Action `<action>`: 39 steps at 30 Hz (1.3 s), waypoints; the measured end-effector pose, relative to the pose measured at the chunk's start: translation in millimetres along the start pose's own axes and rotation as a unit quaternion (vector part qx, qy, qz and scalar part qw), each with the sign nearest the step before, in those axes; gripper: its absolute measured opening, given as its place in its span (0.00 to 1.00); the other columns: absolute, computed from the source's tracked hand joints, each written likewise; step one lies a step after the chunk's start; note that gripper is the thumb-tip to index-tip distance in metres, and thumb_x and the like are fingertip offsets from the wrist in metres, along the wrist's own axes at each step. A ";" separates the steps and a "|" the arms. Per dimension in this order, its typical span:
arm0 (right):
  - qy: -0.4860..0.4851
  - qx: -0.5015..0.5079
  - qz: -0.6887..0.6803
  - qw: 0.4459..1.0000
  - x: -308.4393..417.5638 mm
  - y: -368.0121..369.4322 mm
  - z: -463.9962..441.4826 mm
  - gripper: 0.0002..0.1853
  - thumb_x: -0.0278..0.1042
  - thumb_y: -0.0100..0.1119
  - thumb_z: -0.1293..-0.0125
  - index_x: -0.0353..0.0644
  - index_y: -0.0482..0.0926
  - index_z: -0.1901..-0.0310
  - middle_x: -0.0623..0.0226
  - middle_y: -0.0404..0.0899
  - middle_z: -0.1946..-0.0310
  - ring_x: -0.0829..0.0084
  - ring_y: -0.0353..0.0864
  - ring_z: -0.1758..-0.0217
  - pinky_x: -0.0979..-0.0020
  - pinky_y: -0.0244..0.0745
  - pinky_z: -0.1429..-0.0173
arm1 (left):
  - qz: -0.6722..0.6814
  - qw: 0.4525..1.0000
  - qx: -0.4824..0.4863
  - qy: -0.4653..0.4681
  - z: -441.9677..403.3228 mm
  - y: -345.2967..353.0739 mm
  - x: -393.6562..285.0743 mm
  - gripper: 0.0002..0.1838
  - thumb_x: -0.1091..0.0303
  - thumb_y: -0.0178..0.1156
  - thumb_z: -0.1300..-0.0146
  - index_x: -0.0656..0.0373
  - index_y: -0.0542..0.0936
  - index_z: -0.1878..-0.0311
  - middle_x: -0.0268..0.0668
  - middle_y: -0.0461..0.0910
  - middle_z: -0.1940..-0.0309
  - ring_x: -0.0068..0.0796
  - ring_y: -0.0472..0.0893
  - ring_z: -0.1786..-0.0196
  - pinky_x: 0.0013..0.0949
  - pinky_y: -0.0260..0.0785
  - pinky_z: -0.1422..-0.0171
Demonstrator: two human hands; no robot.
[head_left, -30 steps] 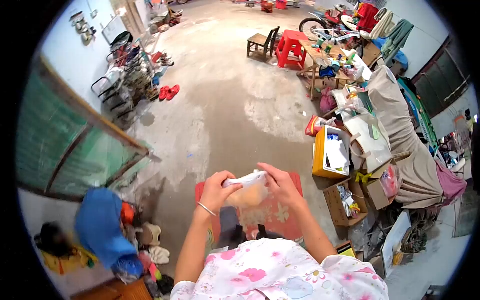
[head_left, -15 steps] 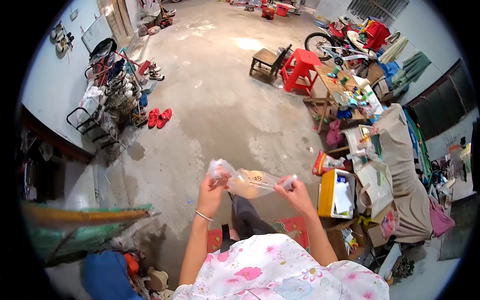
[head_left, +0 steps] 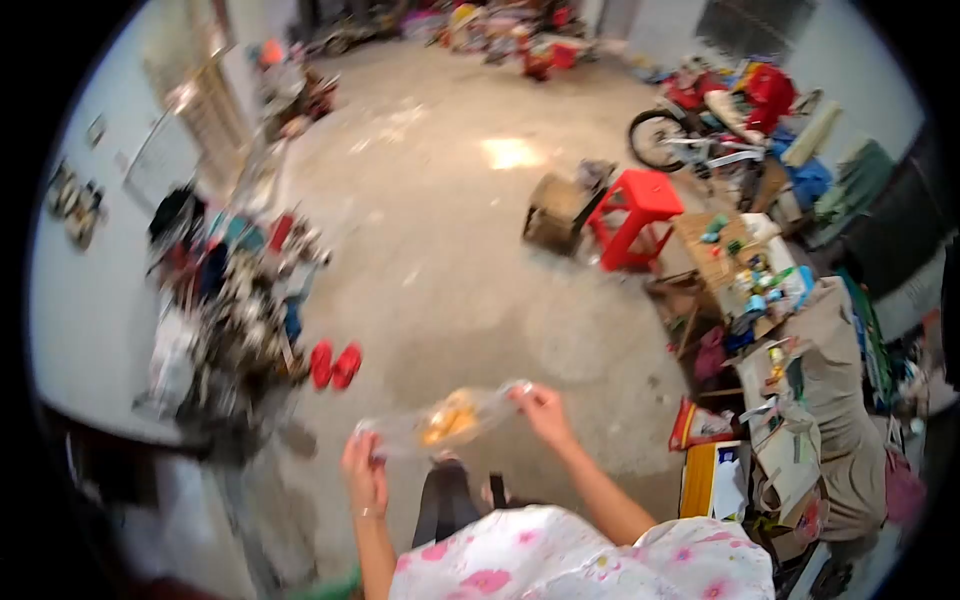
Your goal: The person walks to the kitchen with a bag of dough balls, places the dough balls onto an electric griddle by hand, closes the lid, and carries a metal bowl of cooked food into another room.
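A clear plastic bag point(head_left: 400, 436) is stretched between my two hands, sagging a little at its middle. Inside it lie yellowish-orange pieces point(head_left: 452, 420), too blurred to name. My left hand point(head_left: 364, 462) is closed on the bag's left end. The right hand point(head_left: 541, 408) pinches the other end, slightly higher. Both arms reach forward over my floral white top point(head_left: 560, 550), with a dark trouser leg point(head_left: 448, 500) showing below the bag.
Red shoes point(head_left: 334, 365) lie by a cluttered rack point(head_left: 240, 300) on the left. To the right stand a red stool point(head_left: 637, 215), a wooden chair point(head_left: 553, 212), a littered table point(head_left: 712, 255) and a yellow-sided box point(head_left: 700, 482). A bicycle point(head_left: 690, 145) is farther back.
The view has tilted up and blurred. My hands have spread farther apart, drawing the bag out lengthwise, and the right hand now sits higher than the left.
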State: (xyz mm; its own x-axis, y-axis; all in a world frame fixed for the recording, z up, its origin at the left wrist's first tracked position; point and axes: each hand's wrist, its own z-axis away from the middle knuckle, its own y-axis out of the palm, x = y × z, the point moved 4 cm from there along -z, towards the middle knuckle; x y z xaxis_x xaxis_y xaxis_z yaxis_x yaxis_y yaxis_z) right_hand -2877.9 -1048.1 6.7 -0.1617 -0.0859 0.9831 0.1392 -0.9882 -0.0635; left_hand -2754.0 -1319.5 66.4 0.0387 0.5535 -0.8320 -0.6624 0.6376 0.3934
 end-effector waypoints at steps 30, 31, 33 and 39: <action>0.066 0.203 -0.202 0.956 240.0 284.6 -734.5 0.19 0.35 0.46 0.34 0.41 0.68 0.43 0.71 0.76 0.64 0.86 0.61 0.79 0.81 0.71 0.65 | -0.009 0.998 0.060 0.004 -727.8 253.3 -225.3 0.23 0.75 0.50 0.39 0.59 0.62 0.40 0.21 0.57 0.81 0.08 0.54 0.82 0.17 0.45 0.83; 0.053 0.222 -0.159 0.961 241.0 300.3 -757.0 0.19 0.36 0.46 0.34 0.41 0.68 0.43 0.72 0.76 0.67 0.86 0.61 0.78 0.80 0.71 0.65 | 0.008 0.998 0.057 0.019 -751.1 249.8 -231.1 0.23 0.75 0.50 0.40 0.59 0.63 0.40 0.21 0.58 0.80 0.08 0.54 0.82 0.17 0.44 0.83; 0.060 0.248 -0.168 0.952 241.2 330.5 -806.6 0.19 0.36 0.46 0.34 0.41 0.68 0.43 0.72 0.75 0.69 0.85 0.62 0.79 0.79 0.72 0.64 | 0.027 0.998 0.047 0.029 -806.1 252.2 -240.8 0.23 0.75 0.50 0.40 0.58 0.62 0.40 0.21 0.58 0.80 0.08 0.53 0.83 0.16 0.44 0.83; 0.052 0.228 -0.172 0.957 250.5 389.9 -944.2 0.23 0.41 0.46 0.35 0.36 0.66 0.43 0.65 0.74 0.60 0.82 0.62 0.81 0.71 0.73 0.63 | 0.047 0.998 0.041 0.020 -971.6 284.0 -278.9 0.22 0.76 0.51 0.40 0.58 0.64 0.41 0.21 0.60 0.80 0.08 0.53 0.84 0.16 0.44 0.83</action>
State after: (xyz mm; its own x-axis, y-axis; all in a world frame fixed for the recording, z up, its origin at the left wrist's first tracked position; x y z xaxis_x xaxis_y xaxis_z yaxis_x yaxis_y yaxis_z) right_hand -3786.6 -1574.5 66.0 -0.3672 0.1986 0.9087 0.4690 -0.8041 0.3653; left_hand -3679.8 -1813.4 30.0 -0.0519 0.5912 -0.8048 -0.5977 0.6272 0.4993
